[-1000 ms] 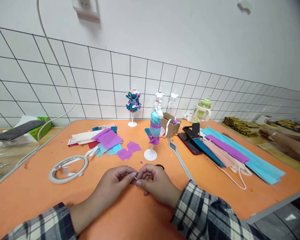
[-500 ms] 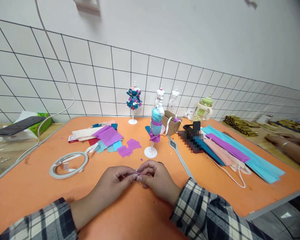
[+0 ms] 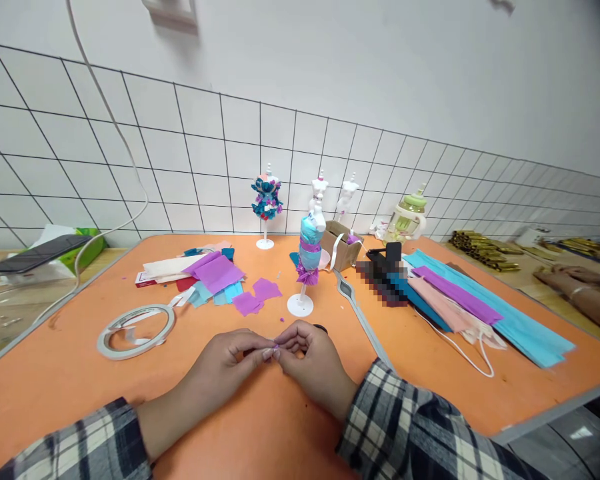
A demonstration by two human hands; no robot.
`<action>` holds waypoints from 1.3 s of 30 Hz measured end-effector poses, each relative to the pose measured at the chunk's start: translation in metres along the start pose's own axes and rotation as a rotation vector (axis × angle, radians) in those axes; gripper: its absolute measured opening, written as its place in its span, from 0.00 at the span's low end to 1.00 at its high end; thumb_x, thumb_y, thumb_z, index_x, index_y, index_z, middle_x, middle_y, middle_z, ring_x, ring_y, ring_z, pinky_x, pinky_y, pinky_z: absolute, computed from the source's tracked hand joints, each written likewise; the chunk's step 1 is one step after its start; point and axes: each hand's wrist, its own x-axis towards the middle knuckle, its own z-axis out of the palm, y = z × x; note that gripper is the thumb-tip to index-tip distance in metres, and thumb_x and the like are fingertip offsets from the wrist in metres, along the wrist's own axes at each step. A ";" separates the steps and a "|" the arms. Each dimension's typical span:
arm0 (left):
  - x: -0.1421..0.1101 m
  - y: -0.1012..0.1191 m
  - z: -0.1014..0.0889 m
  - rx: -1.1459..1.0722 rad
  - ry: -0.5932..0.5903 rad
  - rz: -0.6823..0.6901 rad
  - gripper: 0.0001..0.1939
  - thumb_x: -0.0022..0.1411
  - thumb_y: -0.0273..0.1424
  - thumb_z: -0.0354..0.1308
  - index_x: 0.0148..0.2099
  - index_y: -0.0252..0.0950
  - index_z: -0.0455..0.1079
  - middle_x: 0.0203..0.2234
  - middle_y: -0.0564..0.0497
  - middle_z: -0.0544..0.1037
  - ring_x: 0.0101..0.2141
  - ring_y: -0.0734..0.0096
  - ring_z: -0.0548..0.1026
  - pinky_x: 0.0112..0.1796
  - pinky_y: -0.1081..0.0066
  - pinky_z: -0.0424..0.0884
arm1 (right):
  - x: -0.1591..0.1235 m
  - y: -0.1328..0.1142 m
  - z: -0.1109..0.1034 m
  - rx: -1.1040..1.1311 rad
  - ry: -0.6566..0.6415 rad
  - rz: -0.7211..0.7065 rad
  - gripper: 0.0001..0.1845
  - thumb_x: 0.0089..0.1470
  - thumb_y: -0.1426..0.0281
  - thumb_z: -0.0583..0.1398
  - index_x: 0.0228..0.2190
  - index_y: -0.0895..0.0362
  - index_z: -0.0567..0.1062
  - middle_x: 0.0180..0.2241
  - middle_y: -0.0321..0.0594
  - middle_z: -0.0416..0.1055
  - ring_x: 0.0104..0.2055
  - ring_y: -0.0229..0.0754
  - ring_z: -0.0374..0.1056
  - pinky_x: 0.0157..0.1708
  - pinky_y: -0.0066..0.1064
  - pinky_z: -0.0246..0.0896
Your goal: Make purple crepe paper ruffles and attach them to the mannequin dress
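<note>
Near the front of the orange table, my left hand and my right hand meet fingertip to fingertip, both closed in a pinch. Between them shows a tiny scrap of purple paper, mostly hidden by the fingers. A dark rounded object peeks out behind my right hand; its kind is hidden. Just beyond stands a small white dress form on a round base, wrapped in blue and purple crepe paper. Torn purple paper pieces lie to its left.
A roll of white tape lies left. Folded crepe paper sits behind it. Several dress forms, one decorated, a cardboard box and a green-lidded bottle stand at the back. Long crepe strips lie right, near another person's hand.
The fingertips have shifted slightly around the purple scrap, and more of the dark object behind my right hand shows. The camera view has moved a little; the table's things stay put.
</note>
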 end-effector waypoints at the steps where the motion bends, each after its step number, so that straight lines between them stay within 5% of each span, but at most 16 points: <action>1: 0.000 0.002 0.000 0.008 0.019 -0.017 0.13 0.59 0.36 0.56 0.35 0.39 0.81 0.30 0.50 0.84 0.32 0.67 0.79 0.35 0.74 0.72 | -0.001 0.000 0.000 -0.019 0.002 -0.018 0.04 0.45 0.73 0.62 0.29 0.58 0.73 0.26 0.36 0.73 0.30 0.38 0.69 0.31 0.29 0.63; 9: 0.000 0.006 0.000 -0.114 0.065 -0.144 0.13 0.59 0.39 0.55 0.33 0.39 0.78 0.31 0.51 0.84 0.34 0.65 0.79 0.39 0.71 0.72 | -0.003 0.000 -0.003 -0.041 -0.013 -0.093 0.08 0.48 0.69 0.64 0.33 0.56 0.71 0.29 0.35 0.73 0.31 0.38 0.70 0.31 0.27 0.62; 14: 0.001 0.002 0.000 -0.243 -0.056 -0.186 0.14 0.59 0.40 0.56 0.32 0.36 0.77 0.29 0.50 0.83 0.33 0.66 0.78 0.38 0.72 0.71 | 0.001 -0.003 -0.017 -0.142 0.011 -0.192 0.10 0.54 0.65 0.61 0.38 0.56 0.73 0.26 0.33 0.69 0.25 0.34 0.61 0.25 0.26 0.57; 21: -0.003 0.002 0.000 -0.292 -0.182 -0.136 0.15 0.62 0.40 0.55 0.33 0.35 0.77 0.29 0.50 0.82 0.32 0.68 0.77 0.38 0.71 0.71 | 0.005 -0.009 -0.032 -0.446 -0.110 -0.666 0.11 0.59 0.74 0.58 0.37 0.52 0.80 0.35 0.40 0.74 0.40 0.41 0.68 0.41 0.35 0.62; 24: -0.003 0.001 0.000 -0.325 -0.195 -0.117 0.14 0.62 0.39 0.56 0.34 0.36 0.78 0.28 0.50 0.82 0.32 0.68 0.76 0.37 0.72 0.70 | 0.005 -0.010 -0.033 -0.516 -0.123 -0.754 0.09 0.59 0.73 0.59 0.35 0.51 0.80 0.36 0.40 0.74 0.41 0.42 0.67 0.42 0.35 0.62; 32: -0.002 -0.003 0.003 -0.357 -0.204 -0.110 0.11 0.61 0.37 0.57 0.35 0.36 0.77 0.30 0.50 0.82 0.33 0.67 0.78 0.38 0.71 0.72 | 0.004 -0.008 -0.031 -0.521 -0.243 -0.624 0.06 0.59 0.75 0.56 0.36 0.56 0.73 0.40 0.42 0.69 0.45 0.42 0.64 0.47 0.36 0.60; 39: -0.011 0.005 -0.004 0.118 0.107 0.242 0.09 0.64 0.31 0.54 0.38 0.41 0.77 0.33 0.51 0.82 0.35 0.68 0.78 0.39 0.72 0.72 | -0.004 -0.011 -0.016 -0.270 -0.149 -0.370 0.03 0.57 0.71 0.57 0.32 0.55 0.72 0.33 0.38 0.66 0.34 0.39 0.62 0.35 0.30 0.59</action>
